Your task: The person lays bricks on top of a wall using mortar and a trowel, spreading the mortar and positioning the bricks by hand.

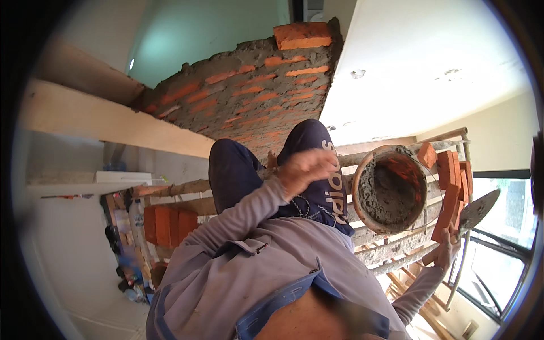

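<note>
My left hand (309, 170) is raised over my dark-trousered right knee (306, 133); motion blurs its fingers, so their grip is unclear. At the lower right, my right hand (445, 249) is closed round the handle of a trowel (479, 209), whose mortar-smeared blade tilts upward beside a stack of red bricks (450, 173). Between my hands sits a round bucket (391, 198) with grey mortar inside, on a plank-and-pole platform (385, 249).
Ahead is a brick wall (243, 90) smeared with mortar, a loose-looking brick (300, 35) on its top. A pale beam (113, 119) crosses at left, above more bricks (167, 224) and clutter (124, 260). A window (498, 209) is at right.
</note>
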`<action>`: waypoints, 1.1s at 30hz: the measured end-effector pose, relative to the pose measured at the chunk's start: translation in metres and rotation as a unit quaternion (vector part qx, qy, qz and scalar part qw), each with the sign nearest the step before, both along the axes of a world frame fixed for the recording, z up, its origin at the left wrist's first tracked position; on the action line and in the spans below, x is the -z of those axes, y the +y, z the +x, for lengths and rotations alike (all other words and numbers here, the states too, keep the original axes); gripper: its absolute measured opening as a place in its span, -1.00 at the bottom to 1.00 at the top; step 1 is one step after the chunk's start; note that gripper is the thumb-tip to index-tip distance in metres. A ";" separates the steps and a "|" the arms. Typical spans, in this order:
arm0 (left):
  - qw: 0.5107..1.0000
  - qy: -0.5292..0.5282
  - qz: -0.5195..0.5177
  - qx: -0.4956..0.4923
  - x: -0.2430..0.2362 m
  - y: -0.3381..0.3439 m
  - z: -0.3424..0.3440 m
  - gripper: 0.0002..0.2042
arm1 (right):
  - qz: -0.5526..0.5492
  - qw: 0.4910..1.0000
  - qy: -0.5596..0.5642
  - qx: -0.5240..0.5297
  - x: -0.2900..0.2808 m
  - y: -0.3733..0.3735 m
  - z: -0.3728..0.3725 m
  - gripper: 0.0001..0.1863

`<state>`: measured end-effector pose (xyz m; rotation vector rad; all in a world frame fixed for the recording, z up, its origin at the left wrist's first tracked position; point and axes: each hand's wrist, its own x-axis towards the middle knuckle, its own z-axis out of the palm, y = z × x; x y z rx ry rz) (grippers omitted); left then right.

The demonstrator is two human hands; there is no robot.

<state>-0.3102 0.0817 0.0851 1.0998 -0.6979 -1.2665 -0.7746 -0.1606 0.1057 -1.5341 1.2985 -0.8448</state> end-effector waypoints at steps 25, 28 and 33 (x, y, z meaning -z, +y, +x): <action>0.967 0.095 -0.097 -0.215 0.036 0.075 0.089 -0.54 | 0.107 0.874 -0.211 -0.423 -0.012 0.189 0.447 -0.82; 0.953 0.086 -0.084 -0.279 0.047 0.116 0.107 -0.27 | -0.133 0.925 -0.110 -0.338 -0.006 0.224 0.468 -0.79; 0.950 0.095 0.067 -0.290 0.036 0.109 0.101 -0.28 | -0.072 0.914 -0.159 -0.365 0.002 0.226 0.457 -0.82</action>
